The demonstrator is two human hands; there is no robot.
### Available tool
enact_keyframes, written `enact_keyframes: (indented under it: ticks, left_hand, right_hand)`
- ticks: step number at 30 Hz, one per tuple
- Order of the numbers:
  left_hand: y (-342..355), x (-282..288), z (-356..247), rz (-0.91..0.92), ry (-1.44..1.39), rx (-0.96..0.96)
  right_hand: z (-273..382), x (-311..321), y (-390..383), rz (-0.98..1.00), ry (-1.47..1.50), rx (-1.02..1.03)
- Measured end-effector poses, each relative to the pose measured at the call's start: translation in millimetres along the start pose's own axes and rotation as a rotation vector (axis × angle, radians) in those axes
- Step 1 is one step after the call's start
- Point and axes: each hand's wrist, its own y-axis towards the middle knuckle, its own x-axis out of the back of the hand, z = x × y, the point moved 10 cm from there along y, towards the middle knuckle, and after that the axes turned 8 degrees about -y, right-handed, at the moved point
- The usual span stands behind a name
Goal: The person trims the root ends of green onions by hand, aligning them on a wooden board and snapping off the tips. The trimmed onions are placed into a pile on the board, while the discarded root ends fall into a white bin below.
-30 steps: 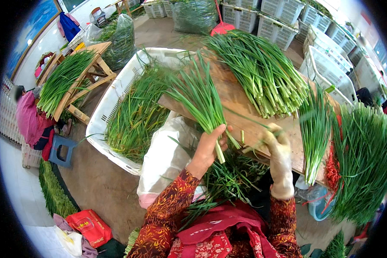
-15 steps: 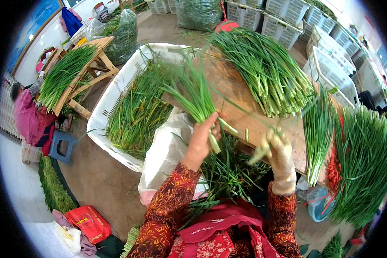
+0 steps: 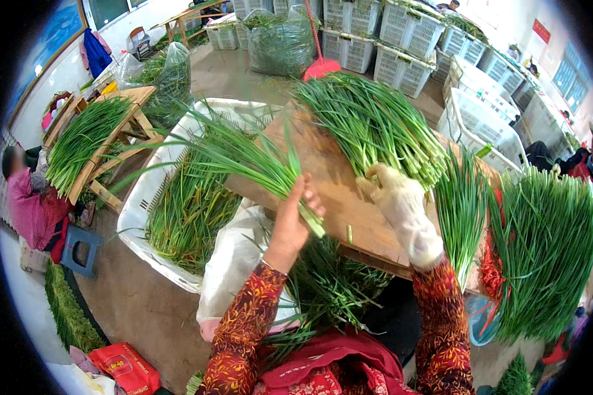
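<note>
Stacked crates [image 3: 405, 69] stand beyond a wooden counter [image 3: 329, 171], which carries the greens.

Left hand [image 3: 291, 220]: bare, fingers closed around the stems of a bunch [image 3: 260, 164]. The bunch is held above the near left edge of the counter; stem ends point down to the right, and leaf tips extend over a white basket [image 3: 137, 247].

Right hand [image 3: 402, 204]: gloved, fingers bent at the stem ends of the pile [image 3: 375, 118]. Whether they grip a stalk cannot be told.

Change noted: half a second ago the right hand was nearer the counter's front edge, with a pale scrap at its fingers. It has moved forward to the pile; the scrap no longer shows there. The bunch now leans further left. Effect on the work: the left hand alone supports the bunch, leaving the right hand at the pile.

Surroundings: one short stub [image 3: 349, 233] lies near the front edge. Right of the pile is a smaller bundle [image 3: 458, 214], then a tall stack [image 3: 540, 243]. A white sack [image 3: 227, 253] sits between basket and counter.
</note>
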Motion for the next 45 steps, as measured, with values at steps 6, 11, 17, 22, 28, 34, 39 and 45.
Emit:
enact_keyframes:
  ticks: [6, 11, 17, 22, 28, 34, 39, 45]
  left_hand:
    - [-3.0, 18.2, 37.3, -0.100, 0.012, 0.106]
    - [-5.5, 18.1, 46.7, -0.132, 0.063, 0.125]
    - [-3.0, 13.3, 59.9, -0.134, 0.109, 0.134]
    - [-0.5, 13.1, 51.9, -0.142, 0.190, 0.090]
    - [0.9, 15.7, 67.1, -0.152, 0.213, 0.186]
    - [-2.1, 22.9, 75.3, -0.131, 0.169, 0.242]
    - [-8.2, 24.5, 69.7, -0.067, 0.230, 0.279]
    - [-13.9, 8.0, 54.8, -0.081, 0.306, 0.187]
  right_hand:
    - [-34.0, -37.6, 36.6, -0.114, -0.419, -0.010]
    - [-26.9, -21.2, 21.0, -0.161, -0.312, 0.012]
    - [-31.4, -34.1, 24.2, -0.185, -0.433, 0.067]
    - [-26.4, -27.7, 7.2, 0.063, -0.107, -0.117]
    - [-12.2, -40.7, -53.4, 0.183, 0.375, -0.182]
    - [-13.4, -60.2, -74.5, 0.249, 0.568, -0.170]
    - [-12.9, -66.9, -80.5, 0.387, 0.858, -0.260]
    - [-45.1, -74.9, -64.5, 0.250, 1.081, -0.492]
